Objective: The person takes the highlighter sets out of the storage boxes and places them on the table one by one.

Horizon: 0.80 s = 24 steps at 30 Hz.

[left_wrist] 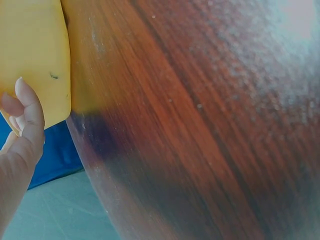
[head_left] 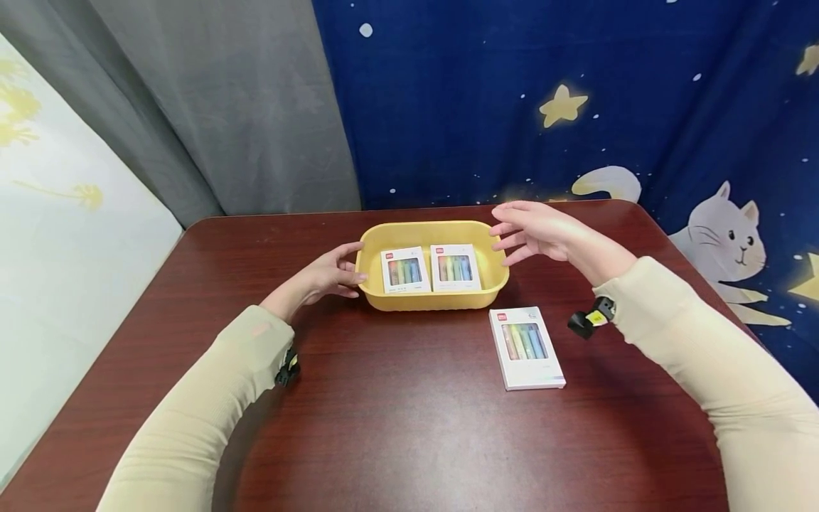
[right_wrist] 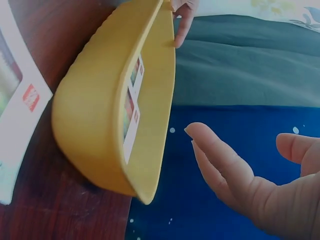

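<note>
head: yellow oblong basin (head_left: 438,302) on reddish-brown wooden desk (head_left: 384,398); two white windowed boxes (head_left: 406,286) inside, third white windowed box (head_left: 536,372) flat nearby. left hand (head_left: 326,275) touches basin's left end; grip or not, cannot tell.
left wrist: fingers bent beside basin wall.
right wrist: right hand (right_wrist: 270,200) just beside basin, fingers apart, holding nothing.

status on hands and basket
Left hand at basket left end. Right hand open, off right end. Two boxes inside, third box on table. No obstruction visible.
</note>
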{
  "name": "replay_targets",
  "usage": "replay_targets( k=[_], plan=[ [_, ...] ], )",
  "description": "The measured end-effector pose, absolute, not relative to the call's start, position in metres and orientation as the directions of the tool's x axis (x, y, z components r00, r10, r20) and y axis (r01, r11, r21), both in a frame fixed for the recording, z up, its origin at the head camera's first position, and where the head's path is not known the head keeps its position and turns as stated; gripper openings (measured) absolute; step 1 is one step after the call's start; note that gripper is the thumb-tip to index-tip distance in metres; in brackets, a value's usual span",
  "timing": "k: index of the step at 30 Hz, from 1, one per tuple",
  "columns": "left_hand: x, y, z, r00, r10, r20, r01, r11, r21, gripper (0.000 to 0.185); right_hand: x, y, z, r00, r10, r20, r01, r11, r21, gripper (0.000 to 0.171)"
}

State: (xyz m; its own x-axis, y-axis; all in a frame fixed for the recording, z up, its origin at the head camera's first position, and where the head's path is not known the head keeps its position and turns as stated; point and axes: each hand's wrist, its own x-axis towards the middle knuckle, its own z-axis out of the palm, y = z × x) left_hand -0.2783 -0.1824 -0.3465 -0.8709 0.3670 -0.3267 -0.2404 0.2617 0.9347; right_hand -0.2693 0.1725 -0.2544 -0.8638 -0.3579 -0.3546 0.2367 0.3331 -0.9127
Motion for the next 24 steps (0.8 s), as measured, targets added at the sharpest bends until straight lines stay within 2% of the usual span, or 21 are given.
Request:
replay_targets(
  k=[13,24],
  plan=[
    [-0.279,-0.183,-0.344,-0.865,0.371,-0.338,-0.249,0.269,0.931,0.075,-0.296,0.133,-0.253,-0.839,-0.377,-0.392,0.285,0.309,-0.908,0.059],
    [-0.278,-0.183,-0.344,-0.861,0.374,-0.343,-0.251,0.273,0.929,0.074,-0.321,0.103,-0.264,-0.767,-0.424,-0.482,0.449,0.181,-0.875,0.061]
  ],
)
